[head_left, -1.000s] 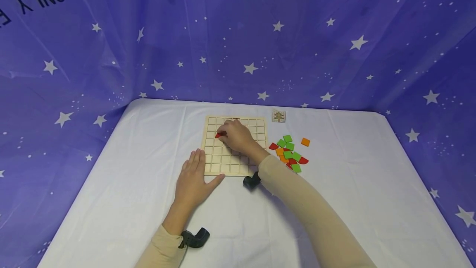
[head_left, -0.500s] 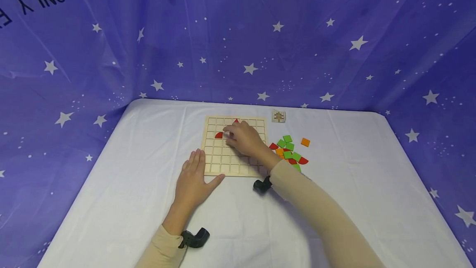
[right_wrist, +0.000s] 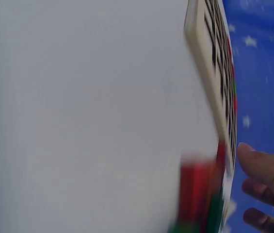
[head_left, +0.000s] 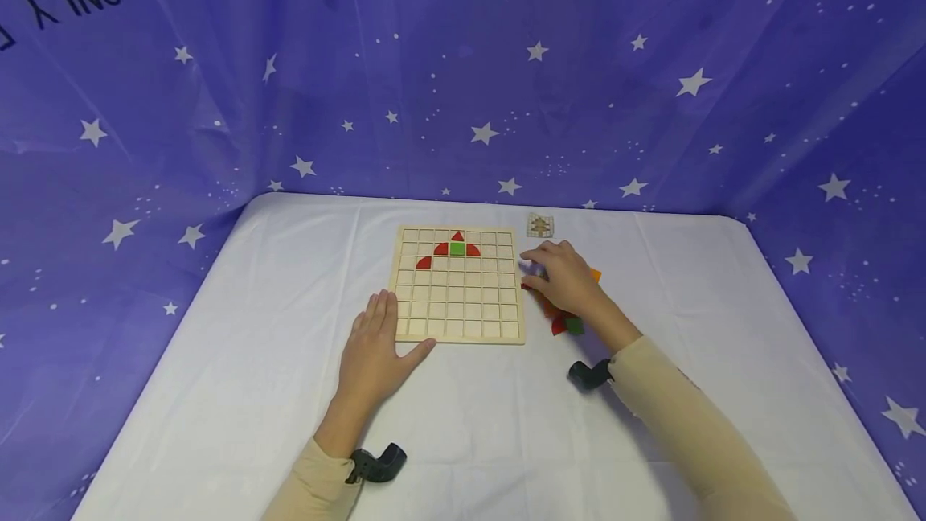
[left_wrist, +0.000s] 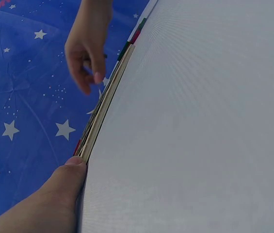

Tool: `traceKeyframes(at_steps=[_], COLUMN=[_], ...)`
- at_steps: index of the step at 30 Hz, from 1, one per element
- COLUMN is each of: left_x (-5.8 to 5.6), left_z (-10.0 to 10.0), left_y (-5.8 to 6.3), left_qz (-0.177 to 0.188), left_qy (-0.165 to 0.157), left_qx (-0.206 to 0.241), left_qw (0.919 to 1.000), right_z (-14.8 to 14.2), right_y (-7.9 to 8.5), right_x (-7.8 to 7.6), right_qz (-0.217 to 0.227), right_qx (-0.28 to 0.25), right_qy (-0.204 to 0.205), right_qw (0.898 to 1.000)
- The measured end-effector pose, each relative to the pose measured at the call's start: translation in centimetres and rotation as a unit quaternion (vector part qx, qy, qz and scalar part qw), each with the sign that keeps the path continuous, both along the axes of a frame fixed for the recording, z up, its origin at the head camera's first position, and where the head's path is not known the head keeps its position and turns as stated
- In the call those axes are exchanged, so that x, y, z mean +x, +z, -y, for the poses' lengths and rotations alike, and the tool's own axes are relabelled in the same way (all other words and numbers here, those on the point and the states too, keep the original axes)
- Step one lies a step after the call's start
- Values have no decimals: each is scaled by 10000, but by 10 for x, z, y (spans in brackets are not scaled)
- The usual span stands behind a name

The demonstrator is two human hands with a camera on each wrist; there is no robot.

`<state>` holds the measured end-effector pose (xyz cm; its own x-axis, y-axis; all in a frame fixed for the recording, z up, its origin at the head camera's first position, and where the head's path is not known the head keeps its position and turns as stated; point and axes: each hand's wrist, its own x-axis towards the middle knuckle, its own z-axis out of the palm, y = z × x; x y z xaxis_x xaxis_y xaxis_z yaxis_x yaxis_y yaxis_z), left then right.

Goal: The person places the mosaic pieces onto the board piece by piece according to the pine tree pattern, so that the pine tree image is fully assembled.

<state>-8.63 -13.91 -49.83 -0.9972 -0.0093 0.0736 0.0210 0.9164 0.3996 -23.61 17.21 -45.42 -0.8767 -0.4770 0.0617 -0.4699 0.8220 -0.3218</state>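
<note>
Left hand (head_left: 372, 356): We see straight fingers on the left edge of the square, pale wooden grid board (head_left: 477, 304) and the thumb at its near edge, presumably to stop it sliding; nothing is gripped.
Right hand (head_left: 567, 276): We find it well apart from the left hand, over the loose tiles, thumb and fingers parted. We see nothing held; the spread suits thin, flat parts.
Loose tiles: Flat red (head_left: 558, 326), green (head_left: 575, 326) and orange (head_left: 596, 274) tiles lie just right of the board, partly hidden, likely for short reach.
Set tiles: We count a red triangle (head_left: 458, 236) in the far row, a green square (head_left: 457, 249) nearer, and three red rounded tiles (head_left: 424, 263).
Reference card: A small printed card (head_left: 539, 225) lies far right, probably for unobstructed viewing.
</note>
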Motion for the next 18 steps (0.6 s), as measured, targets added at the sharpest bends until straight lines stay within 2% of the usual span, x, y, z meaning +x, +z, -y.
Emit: traceKeyframes(at_steps=[5, 9, 18], left_x=[0, 0, 0], left_z=[0, 0, 0], left_y=[1, 1, 0], left_qz=[-29, 1, 17], left_qy=[4, 9, -19], left_qx=[17, 1, -29], left_qw=[10000, 10000, 10000], right_z=[-35, -54, -64], right_y=[-1, -6, -15], right_x=[0, -2, -7], right_qz=[194, 362, 683], right_qx=[40, 59, -181], right_qy=[-386, -511, -676], right_qw=[9991, 9980, 9952])
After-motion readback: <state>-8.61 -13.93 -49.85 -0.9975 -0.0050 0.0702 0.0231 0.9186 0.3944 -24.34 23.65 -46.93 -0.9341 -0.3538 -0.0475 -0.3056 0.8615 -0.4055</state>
